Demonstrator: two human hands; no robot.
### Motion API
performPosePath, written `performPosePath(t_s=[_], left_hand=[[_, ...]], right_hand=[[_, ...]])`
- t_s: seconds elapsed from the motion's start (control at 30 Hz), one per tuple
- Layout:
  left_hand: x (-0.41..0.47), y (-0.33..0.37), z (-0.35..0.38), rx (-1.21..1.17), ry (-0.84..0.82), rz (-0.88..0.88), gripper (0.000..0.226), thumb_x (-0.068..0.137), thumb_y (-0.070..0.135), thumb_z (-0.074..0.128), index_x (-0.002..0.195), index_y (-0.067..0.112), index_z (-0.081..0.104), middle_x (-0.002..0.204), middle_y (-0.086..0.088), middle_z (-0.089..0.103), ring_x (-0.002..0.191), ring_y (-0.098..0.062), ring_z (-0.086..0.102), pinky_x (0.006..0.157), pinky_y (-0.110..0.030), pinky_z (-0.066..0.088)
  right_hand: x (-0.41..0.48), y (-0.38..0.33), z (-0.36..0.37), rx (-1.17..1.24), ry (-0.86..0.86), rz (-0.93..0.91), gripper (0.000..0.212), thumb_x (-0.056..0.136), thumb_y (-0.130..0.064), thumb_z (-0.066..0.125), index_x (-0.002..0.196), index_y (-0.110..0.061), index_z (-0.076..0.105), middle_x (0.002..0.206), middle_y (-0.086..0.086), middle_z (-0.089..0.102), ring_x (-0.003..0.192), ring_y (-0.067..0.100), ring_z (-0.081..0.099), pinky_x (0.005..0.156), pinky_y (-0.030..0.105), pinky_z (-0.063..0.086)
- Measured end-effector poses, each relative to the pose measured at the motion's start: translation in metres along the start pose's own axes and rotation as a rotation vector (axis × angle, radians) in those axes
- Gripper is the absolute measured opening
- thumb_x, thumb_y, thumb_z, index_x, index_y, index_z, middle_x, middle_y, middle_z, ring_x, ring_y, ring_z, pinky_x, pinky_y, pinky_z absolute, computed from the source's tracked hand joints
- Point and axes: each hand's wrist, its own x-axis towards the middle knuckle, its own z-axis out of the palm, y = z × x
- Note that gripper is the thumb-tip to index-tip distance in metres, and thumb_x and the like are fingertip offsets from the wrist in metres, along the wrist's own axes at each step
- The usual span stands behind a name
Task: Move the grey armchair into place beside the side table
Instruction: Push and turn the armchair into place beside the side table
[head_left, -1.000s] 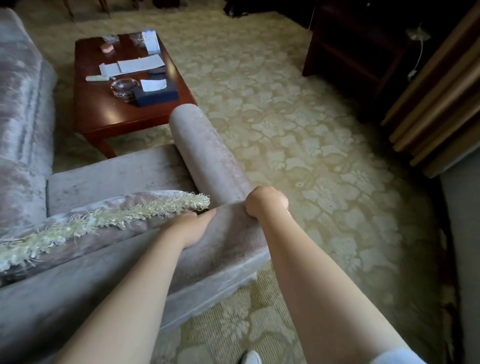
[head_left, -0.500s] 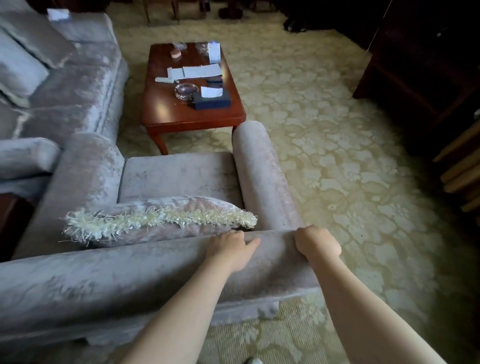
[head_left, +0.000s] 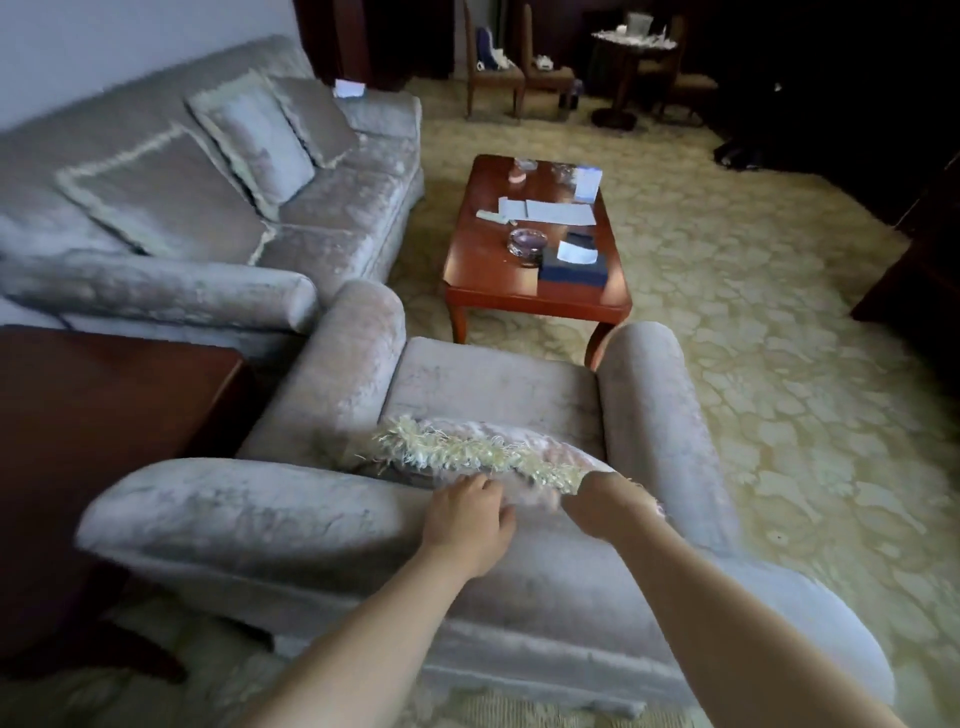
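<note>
I see the grey armchair (head_left: 493, 384) from behind, at the centre of the head view. Its left arm stands close to the dark wooden side table (head_left: 104, 415) on the left. A fringed cushion (head_left: 467, 449) leans inside against the backrest. My left hand (head_left: 465, 519) lies on the top of the backrest, with its fingers curled over the front edge by the cushion. My right hand (head_left: 602, 504) is at the cushion's right corner and looks closed on it. Its fingers are hidden and the spot is blurred.
A grey sofa (head_left: 208, 208) with cushions runs along the left wall beyond the side table. A red-brown coffee table (head_left: 488, 296) with papers, a glass ashtray and a dark box stands just ahead of the armchair. Patterned carpet (head_left: 779, 364) spreads right. Dark furniture lines the far right.
The armchair now stands further right in view, with the side table showing at its left. My right hand left the backrest corner and moved left onto the cushion's end.
</note>
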Motion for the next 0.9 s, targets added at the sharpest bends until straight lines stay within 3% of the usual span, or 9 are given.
performPosePath(t_s=[0.13,0.2,0.3,0.4,0.5,0.57,0.63,0.73,0.9], left_hand=[[-0.030,-0.114,-0.037,0.071,0.106,-0.218,0.031,0.088,0.038,0.038,0.100,0.017,0.059,0.108,-0.003,0.056,0.105,-0.024,0.052,0.089,-0.036,0.036],[-0.046,-0.173,-0.055,0.111,0.084,-0.433,0.043,0.088,0.044,0.037,0.117,0.018,0.055,0.131,-0.008,0.045,0.125,-0.027,0.038,0.104,-0.042,0.025],[-0.070,-0.253,-0.081,0.044,-0.030,-0.832,0.073,0.089,0.061,0.026,0.144,0.014,0.027,0.154,-0.015,0.014,0.141,-0.035,0.005,0.112,-0.053,0.003],[-0.085,-0.301,-0.093,-0.068,-0.018,-0.998,0.082,0.086,0.068,0.024,0.146,0.011,0.021,0.151,-0.016,0.022,0.139,-0.035,0.017,0.110,-0.052,0.017],[-0.091,-0.310,-0.086,-0.126,0.164,-1.001,0.067,0.089,0.059,0.035,0.127,0.006,0.045,0.124,-0.014,0.050,0.110,-0.029,0.050,0.086,-0.042,0.047],[-0.093,-0.310,-0.081,-0.097,0.235,-0.984,0.056,0.089,0.055,0.038,0.114,0.007,0.053,0.109,-0.010,0.056,0.096,-0.024,0.055,0.074,-0.035,0.048],[-0.094,-0.313,-0.077,-0.092,0.275,-0.997,0.050,0.090,0.053,0.038,0.109,0.010,0.055,0.105,-0.007,0.057,0.093,-0.022,0.055,0.071,-0.032,0.046],[-0.091,-0.317,-0.071,-0.089,0.342,-1.004,0.045,0.089,0.050,0.041,0.106,0.011,0.056,0.104,-0.006,0.057,0.095,-0.021,0.054,0.075,-0.031,0.044],[-0.085,-0.324,-0.063,-0.118,0.388,-1.084,0.041,0.085,0.046,0.045,0.100,0.010,0.057,0.099,-0.006,0.058,0.091,-0.021,0.053,0.077,-0.033,0.043]], right_hand=[[-0.006,-0.111,0.001,-0.120,-0.077,-0.231,0.036,0.088,-0.036,0.040,0.112,-0.014,0.056,0.116,0.007,0.059,0.105,0.026,0.058,0.081,0.032,0.046],[-0.008,-0.168,0.003,-0.179,-0.126,-0.295,0.034,0.087,-0.031,0.039,0.109,-0.013,0.057,0.112,0.005,0.059,0.100,0.024,0.058,0.079,0.032,0.045],[-0.015,-0.251,0.008,-0.218,-0.099,-0.406,0.041,0.092,-0.035,0.034,0.119,-0.011,0.054,0.122,0.011,0.057,0.107,0.028,0.056,0.088,0.038,0.046],[-0.023,-0.323,0.019,-0.100,-0.083,-0.552,0.044,0.093,-0.041,0.033,0.122,-0.012,0.050,0.124,0.012,0.054,0.111,0.033,0.053,0.088,0.041,0.044],[-0.025,-0.378,0.035,-0.002,-0.070,-0.688,0.045,0.093,-0.041,0.027,0.121,-0.014,0.049,0.123,0.011,0.051,0.109,0.033,0.052,0.086,0.042,0.041],[-0.020,-0.404,0.042,0.124,-0.079,-0.735,0.047,0.094,-0.046,0.023,0.116,-0.017,0.052,0.119,0.010,0.055,0.106,0.030,0.053,0.087,0.042,0.042],[-0.007,-0.427,0.044,0.191,-0.148,-0.785,0.042,0.096,-0.043,0.025,0.113,-0.020,0.054,0.119,0.007,0.057,0.104,0.026,0.054,0.088,0.040,0.043],[0.014,-0.459,0.038,0.330,-0.437,-0.864,0.038,0.100,-0.034,0.030,0.120,-0.019,0.058,0.127,0.003,0.056,0.112,0.019,0.051,0.098,0.034,0.040],[0.030,-0.496,0.044,0.114,-0.617,-1.034,0.036,0.101,-0.033,0.033,0.112,-0.017,0.064,0.107,0.007,0.060,0.105,0.022,0.055,0.087,0.028,0.038]])
